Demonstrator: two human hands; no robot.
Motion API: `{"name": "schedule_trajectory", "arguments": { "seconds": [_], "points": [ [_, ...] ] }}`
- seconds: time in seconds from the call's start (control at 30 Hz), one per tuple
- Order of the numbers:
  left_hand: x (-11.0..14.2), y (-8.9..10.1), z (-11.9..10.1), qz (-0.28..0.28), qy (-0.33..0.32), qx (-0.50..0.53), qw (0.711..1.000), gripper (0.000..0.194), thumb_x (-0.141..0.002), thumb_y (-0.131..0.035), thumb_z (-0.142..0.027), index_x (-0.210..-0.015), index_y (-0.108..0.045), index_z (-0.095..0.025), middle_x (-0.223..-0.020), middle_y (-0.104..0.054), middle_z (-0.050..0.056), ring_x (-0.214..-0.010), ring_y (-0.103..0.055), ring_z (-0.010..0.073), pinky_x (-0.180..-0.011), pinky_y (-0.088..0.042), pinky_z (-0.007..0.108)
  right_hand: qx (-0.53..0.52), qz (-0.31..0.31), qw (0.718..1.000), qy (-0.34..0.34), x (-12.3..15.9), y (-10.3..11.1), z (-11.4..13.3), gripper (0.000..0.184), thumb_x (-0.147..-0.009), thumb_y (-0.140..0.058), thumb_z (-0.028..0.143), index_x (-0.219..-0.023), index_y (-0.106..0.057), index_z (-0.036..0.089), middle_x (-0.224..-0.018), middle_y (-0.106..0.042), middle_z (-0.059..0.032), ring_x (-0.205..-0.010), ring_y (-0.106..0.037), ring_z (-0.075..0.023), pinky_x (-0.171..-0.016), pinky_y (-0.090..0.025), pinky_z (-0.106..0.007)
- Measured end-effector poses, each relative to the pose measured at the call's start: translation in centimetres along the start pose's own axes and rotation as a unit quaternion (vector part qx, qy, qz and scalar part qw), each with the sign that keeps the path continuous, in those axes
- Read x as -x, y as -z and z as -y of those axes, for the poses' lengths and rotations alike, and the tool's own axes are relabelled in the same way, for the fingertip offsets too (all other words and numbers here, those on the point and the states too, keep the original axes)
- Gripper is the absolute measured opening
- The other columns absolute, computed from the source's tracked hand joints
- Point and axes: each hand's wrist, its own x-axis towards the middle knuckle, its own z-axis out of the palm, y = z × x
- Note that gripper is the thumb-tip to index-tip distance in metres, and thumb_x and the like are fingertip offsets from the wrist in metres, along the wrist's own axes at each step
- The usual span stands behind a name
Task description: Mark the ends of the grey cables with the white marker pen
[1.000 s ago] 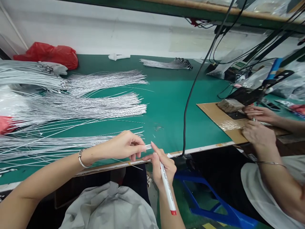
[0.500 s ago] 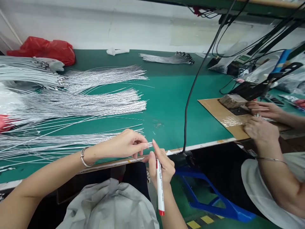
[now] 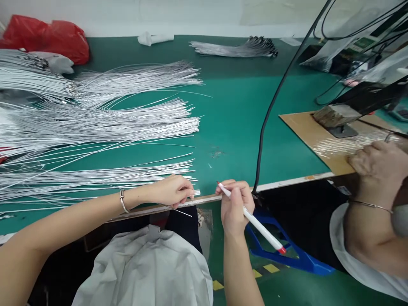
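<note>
My left hand (image 3: pixel 174 191) is closed at the table's front edge, its fingers pinching thin steel wires. Short pale wire ends (image 3: pixel 196 192) stick out past the fingertips, and one loose wire (image 3: pixel 183 211) runs out below the hand. Farther right, my right hand (image 3: pixel 237 204) grips a white marker (image 3: pixel 263 229). Its red writing tip points up and left towards the left hand, without touching the wires; the red end points down and right. Beside my left hand lies a spread of straight wires (image 3: pixel 127 176) on the green table.
Larger wire bundles (image 3: pixel 134 123) cover the left of the table, near a red bag (image 3: pixel 47 40). A dark-ended bundle (image 3: pixel 236 47) lies at the back. A black cable (image 3: pixel 274 102) slants down to the table edge. At right, a co-worker's hand (image 3: pixel 379 163) rests at a cardboard sheet (image 3: pixel 302 131).
My right hand has moved right, away from my left hand, and the marker has swung from hanging nearly upright to slanting, tip up-left. My left hand keeps its pinch.
</note>
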Motion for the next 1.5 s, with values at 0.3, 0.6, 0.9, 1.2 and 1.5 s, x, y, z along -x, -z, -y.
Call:
{"name": "schedule_trajectory", "arguments": {
  "seconds": [0.3,0.6,0.9,1.2,1.5],
  "points": [
    [-0.4,0.2,-0.3,0.006,0.051,-0.016,0.999,0.026,-0.086,-0.040,-0.021,-0.064,-0.053,-0.016,-0.044,-0.053,-0.004,-0.040,-0.051,0.0078,-0.045,-0.036,0.015,0.216,0.037,0.976,-0.011,0.7,0.2,-1.0,0.033,-0.081,-0.059,0.026,-0.050,-0.051,0.018,-0.042,-0.045,0.0047,-0.041,-0.041,-0.0079,-0.043,-0.034,-0.023],
    [-0.8,-0.1,0.7,0.008,0.035,-0.014,0.999,0.032,-0.089,-0.040,-0.028,-0.062,-0.053,-0.016,-0.042,-0.054,-0.003,-0.039,-0.048,0.0081,-0.047,-0.034,0.017,0.303,0.049,0.950,0.055,0.5,-0.4,-0.6,0.031,-0.081,-0.057,0.021,-0.050,-0.055,0.018,-0.042,-0.050,0.0036,-0.039,-0.040,-0.0076,-0.041,-0.032,-0.024],
    [-0.8,-0.1,0.9,0.019,0.040,-0.010,0.999,0.031,-0.089,-0.039,-0.029,-0.065,-0.054,-0.017,-0.043,-0.054,-0.004,-0.040,-0.050,0.0084,-0.044,-0.034,0.017,0.317,0.083,0.942,0.077,0.6,0.1,-0.7,0.030,-0.080,-0.058,0.015,-0.051,-0.054,0.018,-0.043,-0.048,0.0049,-0.039,-0.038,-0.0062,-0.041,-0.031,-0.022],
    [-0.6,-0.1,0.6,0.011,0.046,0.000,0.999,0.029,-0.087,-0.040,-0.026,-0.064,-0.055,-0.016,-0.045,-0.055,-0.003,-0.040,-0.050,0.0086,-0.043,-0.032,0.018,0.325,0.076,0.940,0.074,0.6,0.0,-0.8,0.033,-0.081,-0.056,0.018,-0.049,-0.052,0.018,-0.041,-0.047,0.0046,-0.038,-0.037,-0.0064,-0.040,-0.031,-0.023],
    [-0.7,-0.2,0.9,0.011,0.040,-0.015,0.999,0.031,-0.088,-0.039,-0.028,-0.063,-0.054,-0.017,-0.045,-0.056,-0.003,-0.042,-0.051,0.0087,-0.045,-0.034,0.018,0.313,0.085,0.943,0.075,0.7,0.2,-0.8,0.034,-0.080,-0.056,0.014,-0.047,-0.048,0.018,-0.041,-0.044,0.0054,-0.038,-0.036,-0.0063,-0.041,-0.030,-0.023]
  ]
}}
